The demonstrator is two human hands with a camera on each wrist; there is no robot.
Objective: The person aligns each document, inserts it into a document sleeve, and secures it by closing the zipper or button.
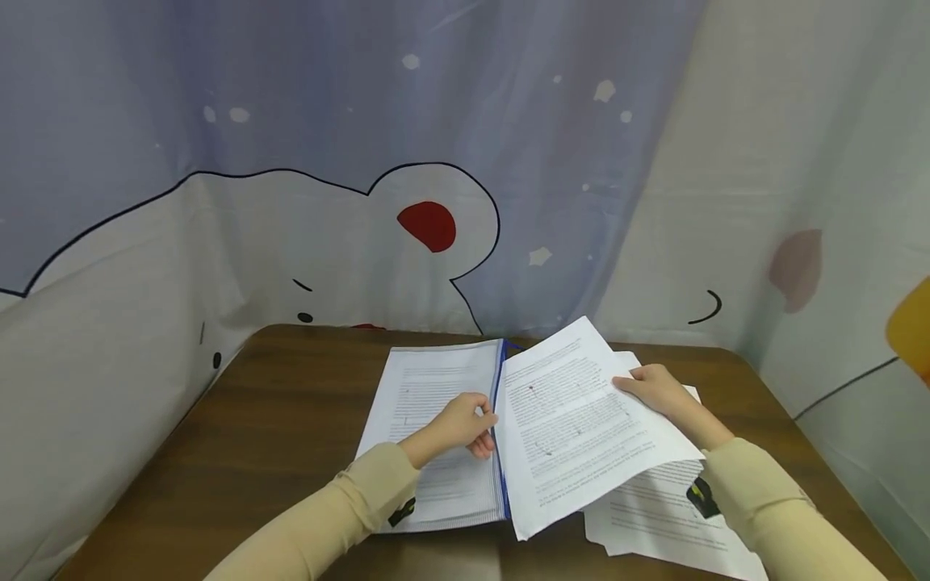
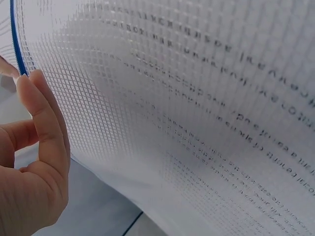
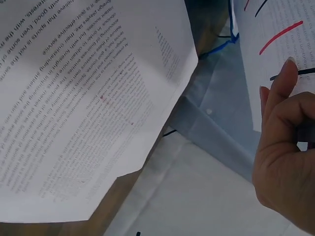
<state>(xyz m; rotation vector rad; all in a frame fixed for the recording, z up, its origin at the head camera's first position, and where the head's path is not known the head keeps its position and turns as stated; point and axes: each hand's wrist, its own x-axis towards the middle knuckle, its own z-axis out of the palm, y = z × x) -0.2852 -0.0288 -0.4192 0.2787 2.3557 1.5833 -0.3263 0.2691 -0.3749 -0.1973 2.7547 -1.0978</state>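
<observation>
While my right hand (image 1: 655,389) pinches the white printed paper sheet (image 1: 574,428), my left holds the flat, translucent mesh pouch (image 1: 450,363) by its blue edge (image 1: 500,369). The sheet lies just right of that edge, long axis slanting across it.

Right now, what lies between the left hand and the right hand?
The head view shows the mesh pouch's blue edge beside the left hand, then most of the printed sheet that the right hand pinches.

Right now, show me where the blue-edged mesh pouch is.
In the head view, the mesh pouch lies on the brown table, left of the paper in the right hand; the left hand is at its blue right edge.
</observation>
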